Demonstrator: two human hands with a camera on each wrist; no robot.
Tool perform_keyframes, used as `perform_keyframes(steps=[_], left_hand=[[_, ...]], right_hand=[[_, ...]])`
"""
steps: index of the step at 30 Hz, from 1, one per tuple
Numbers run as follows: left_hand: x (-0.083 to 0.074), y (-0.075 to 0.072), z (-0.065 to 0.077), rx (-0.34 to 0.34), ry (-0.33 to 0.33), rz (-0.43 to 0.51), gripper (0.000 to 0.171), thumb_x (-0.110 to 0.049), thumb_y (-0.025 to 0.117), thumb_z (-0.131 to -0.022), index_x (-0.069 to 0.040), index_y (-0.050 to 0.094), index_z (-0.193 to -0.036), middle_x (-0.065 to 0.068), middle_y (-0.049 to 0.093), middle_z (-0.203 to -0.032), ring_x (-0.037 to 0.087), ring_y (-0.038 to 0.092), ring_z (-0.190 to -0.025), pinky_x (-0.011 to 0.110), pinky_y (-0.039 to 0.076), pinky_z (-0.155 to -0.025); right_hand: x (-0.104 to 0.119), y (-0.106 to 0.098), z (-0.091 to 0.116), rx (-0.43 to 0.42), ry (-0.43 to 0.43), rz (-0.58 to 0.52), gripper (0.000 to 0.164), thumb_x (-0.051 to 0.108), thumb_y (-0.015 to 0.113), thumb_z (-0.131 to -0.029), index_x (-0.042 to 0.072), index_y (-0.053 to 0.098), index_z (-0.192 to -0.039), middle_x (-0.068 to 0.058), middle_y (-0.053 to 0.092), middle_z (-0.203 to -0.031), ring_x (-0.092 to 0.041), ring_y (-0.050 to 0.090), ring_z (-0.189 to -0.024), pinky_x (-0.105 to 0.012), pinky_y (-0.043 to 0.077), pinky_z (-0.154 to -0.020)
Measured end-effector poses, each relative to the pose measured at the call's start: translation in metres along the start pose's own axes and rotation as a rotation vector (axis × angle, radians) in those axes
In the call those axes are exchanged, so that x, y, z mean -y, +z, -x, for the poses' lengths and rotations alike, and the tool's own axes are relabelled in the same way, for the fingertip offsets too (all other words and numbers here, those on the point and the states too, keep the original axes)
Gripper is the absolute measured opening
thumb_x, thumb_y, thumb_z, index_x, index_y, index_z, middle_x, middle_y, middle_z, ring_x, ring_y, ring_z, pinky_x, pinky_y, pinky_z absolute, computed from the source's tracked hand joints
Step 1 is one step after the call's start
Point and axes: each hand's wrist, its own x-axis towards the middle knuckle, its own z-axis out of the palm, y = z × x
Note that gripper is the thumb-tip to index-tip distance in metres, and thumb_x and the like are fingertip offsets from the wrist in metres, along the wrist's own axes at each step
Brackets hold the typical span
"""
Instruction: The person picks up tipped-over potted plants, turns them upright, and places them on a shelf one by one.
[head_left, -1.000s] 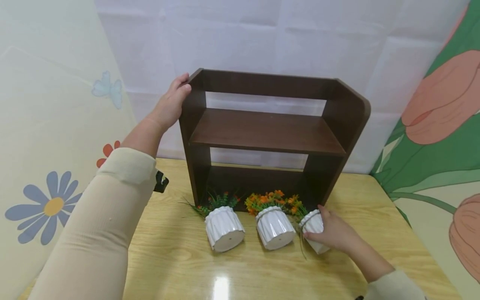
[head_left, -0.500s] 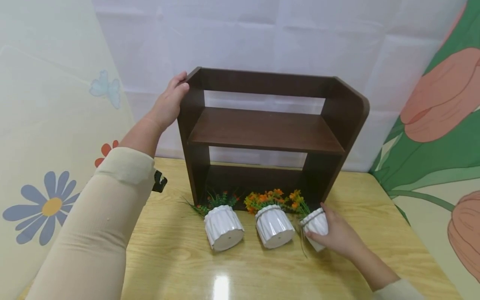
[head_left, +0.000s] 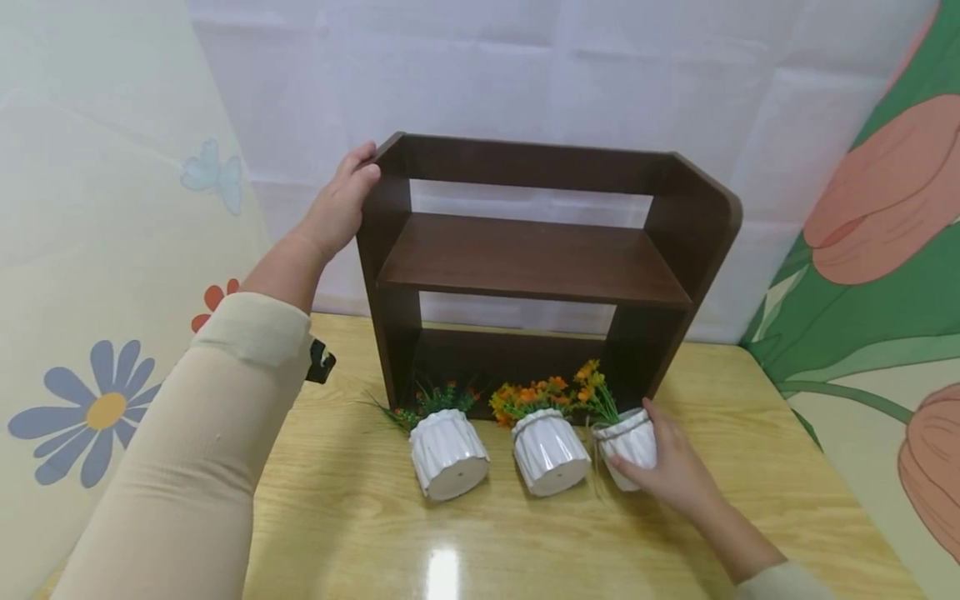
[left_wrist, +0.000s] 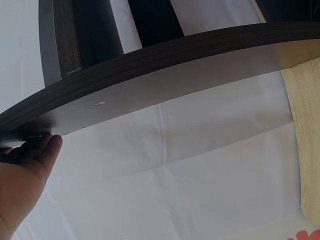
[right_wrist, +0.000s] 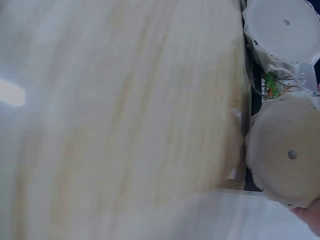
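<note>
A dark brown two-tier wooden shelf (head_left: 536,260) stands on the table. My left hand (head_left: 335,208) grips its left side panel near the top; in the left wrist view, the fingers (left_wrist: 50,150) lie against the panel's outer face. Down at the right front, my right hand (head_left: 675,467) holds a white flowerpot (head_left: 632,442) with orange artificial flowers, thumb in front and fingers round its right side. The pot leans slightly. In the right wrist view, the held flowerpot's round base (right_wrist: 285,142) shows a small hole, while most of the hand is out of frame.
Two more white flowerpots lie tipped back before the lower tier: one (head_left: 551,454) with orange flowers, one (head_left: 448,457) with red-dotted greenery. All sit on a light wood table (head_left: 345,533). Behind hangs a white cloth (head_left: 487,75); flower-painted walls (head_left: 862,367) flank both sides.
My right hand has turned the right flowerpot more upright and shifted it a little, so its orange flowers now rise higher. My left hand and the shelf stay put.
</note>
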Motion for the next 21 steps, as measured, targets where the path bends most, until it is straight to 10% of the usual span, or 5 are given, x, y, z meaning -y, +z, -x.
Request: perform_keyframes(steps=[21], left_hand=[[0.000,0.002,-0.001,0.006,-0.008,-0.008,0.061,-0.043,0.021,-0.102,-0.023,0.011,-0.159,0.005,0.012,-0.165,0.029,0.017,-0.147,0.046,0.012,-0.120]], right_hand=[[-0.012,0.000,0.005,0.014,0.007,-0.105,0.106,0.041,0.078,-0.079,-0.005,0.017,-0.152,-0.038,0.035,-0.145,-0.055,0.050,-0.118,-0.064,0.047,-0.090]])
